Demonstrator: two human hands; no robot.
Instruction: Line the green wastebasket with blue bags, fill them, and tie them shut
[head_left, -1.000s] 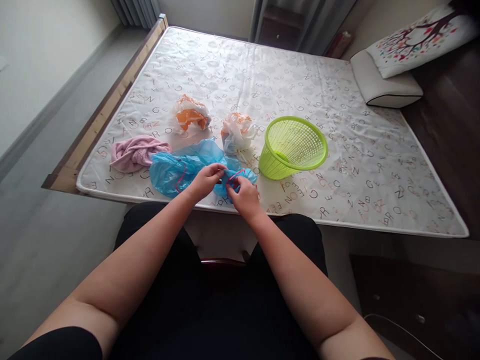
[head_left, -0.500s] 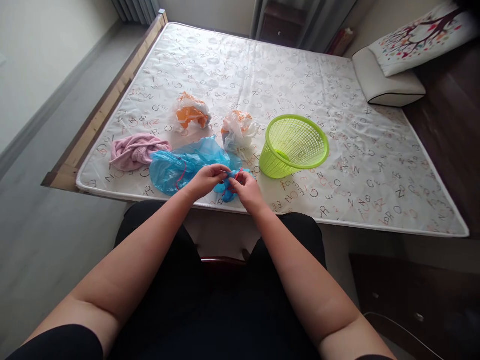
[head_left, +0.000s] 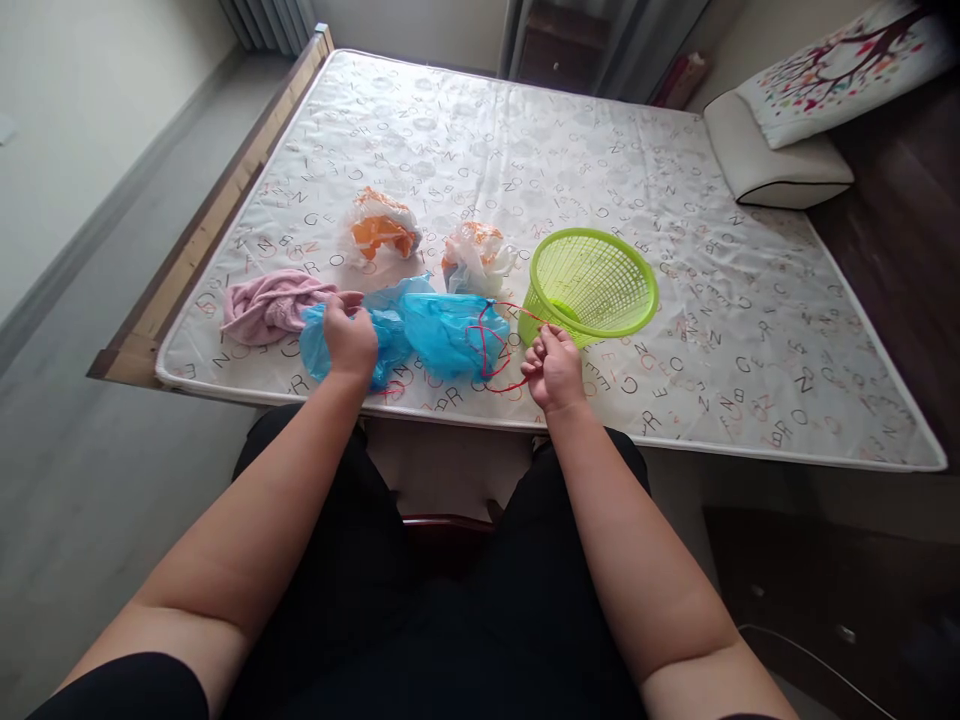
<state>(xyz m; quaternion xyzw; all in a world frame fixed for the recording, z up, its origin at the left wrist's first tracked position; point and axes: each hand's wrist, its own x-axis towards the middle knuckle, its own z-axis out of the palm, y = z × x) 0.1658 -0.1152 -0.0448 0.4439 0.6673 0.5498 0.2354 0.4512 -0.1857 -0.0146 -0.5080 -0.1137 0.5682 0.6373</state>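
A blue plastic drawstring bag [head_left: 450,338] lies spread out near the mattress's front edge. My right hand [head_left: 555,368] is closed on its red drawstring [head_left: 517,306], which stretches in loops from the bag's right end. My left hand [head_left: 350,337] is above another crumpled blue plastic bag [head_left: 319,345], left of the spread one. Its fingers are partly curled but apart, with nothing visible between them. A pink towel [head_left: 274,305] lies bunched just beyond it to the left.
Two crumpled orange-and-white plastic bags [head_left: 379,228] lie farther back on the mattress [head_left: 465,140]. A green mesh basket [head_left: 592,285] stands beyond my right hand. A white cushion [head_left: 776,160] is at the far right; the wooden bed frame [head_left: 210,215] runs along the left.
My hands have moved apart, the left leftward and the right rightward. The small blue bundle between them is now a spread bag with its red drawstring pulled out to the right.
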